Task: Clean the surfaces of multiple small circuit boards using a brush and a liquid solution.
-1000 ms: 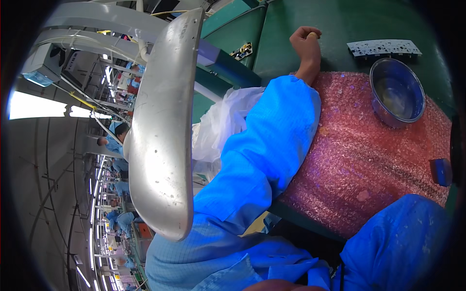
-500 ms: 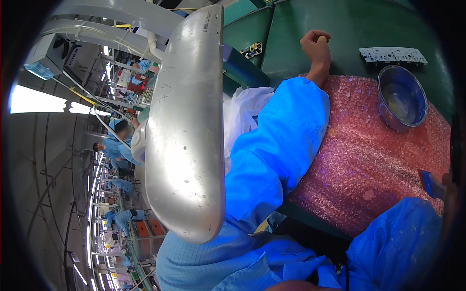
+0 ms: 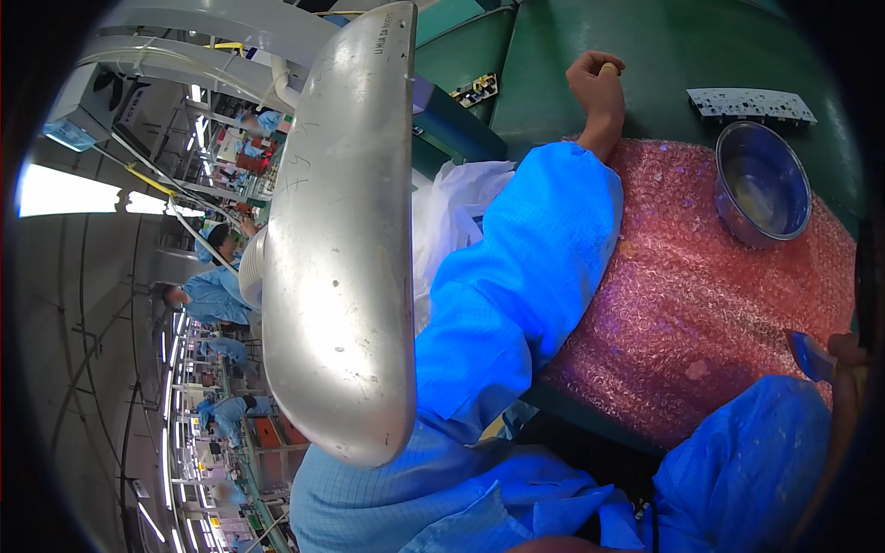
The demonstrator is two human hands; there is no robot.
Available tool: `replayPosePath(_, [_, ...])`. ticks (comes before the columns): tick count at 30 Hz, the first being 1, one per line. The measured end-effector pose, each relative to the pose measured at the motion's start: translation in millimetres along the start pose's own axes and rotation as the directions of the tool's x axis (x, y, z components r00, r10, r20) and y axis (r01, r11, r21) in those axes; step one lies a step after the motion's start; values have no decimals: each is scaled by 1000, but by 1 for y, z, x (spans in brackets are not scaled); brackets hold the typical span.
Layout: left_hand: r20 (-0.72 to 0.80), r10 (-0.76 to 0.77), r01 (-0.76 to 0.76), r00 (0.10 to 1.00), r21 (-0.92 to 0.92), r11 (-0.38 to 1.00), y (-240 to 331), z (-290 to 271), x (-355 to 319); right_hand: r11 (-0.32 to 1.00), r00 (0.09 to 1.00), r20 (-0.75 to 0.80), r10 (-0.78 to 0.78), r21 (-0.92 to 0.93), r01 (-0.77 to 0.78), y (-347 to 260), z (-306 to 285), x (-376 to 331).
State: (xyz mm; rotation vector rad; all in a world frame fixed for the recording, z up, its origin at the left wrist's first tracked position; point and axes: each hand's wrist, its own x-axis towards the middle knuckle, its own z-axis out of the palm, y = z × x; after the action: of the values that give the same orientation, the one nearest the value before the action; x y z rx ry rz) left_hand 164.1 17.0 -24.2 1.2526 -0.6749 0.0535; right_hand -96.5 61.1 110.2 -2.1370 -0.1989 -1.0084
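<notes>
Head view: the left hand (image 3: 597,81) rests on the green desk (image 3: 664,46) at the far edge of a pink bubble-wrap sheet (image 3: 701,295). Its fingers are curled into a fist, pinching a small pale object (image 3: 608,68) that only peeks out at the top; what it is cannot be made out. The blue sleeve (image 3: 516,295) of that arm runs back across the sheet toward the lower edge.

The right hand (image 3: 846,355) is mostly cut off at the right rim. Its fingers seem closed about a small blue object (image 3: 809,355), but how they grip it cannot be told.

A round metal bowl (image 3: 763,182) stands on the far right part of the bubble wrap, with something pale and blurred inside. Just beyond it, on the bare desk, lies a flat grey perforated panel (image 3: 751,103). Farther left, near the desk edge, sits a small dark circuit board (image 3: 477,89) with light components.

A white plastic bag (image 3: 452,221), crumpled, shows between the sleeve and a long shiny metal lamp hood (image 3: 346,240) that hides much of the left half. Behind it, other workers in blue (image 3: 217,295) sit along rows of benches, small and blurred.
</notes>
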Motion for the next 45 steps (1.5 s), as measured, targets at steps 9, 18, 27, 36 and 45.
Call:
replayPosePath(9, [-13, 24, -24, 1000, 19, 1000, 0, -4, -2, 998, 998, -1, -56, 26, 56, -9, 16, 12])
replayPosePath(18, [-34, 30, -30, 999, 5, 1000, 2, -15, 8, 996, 993, 99, -67, 63, 61, -24, 32, 23])
replayPosePath(27, [0, 110, -109, 994, 135, 985, -32, -30, 17, 972, 989, 142, 49, -234, -15, -47, -15, 23])
replayPosePath(36, [27, -51, 47, 998, 112, 993, -46, -43, 22, 602, 882, -96, 462, -696, -392, -97, -81, -21])
replayPosePath(45, [26, 323, -258, 946, 662, 704, 23, -17, -2, 672, 854, -9, 520, -614, -415, -79, -81, -6])
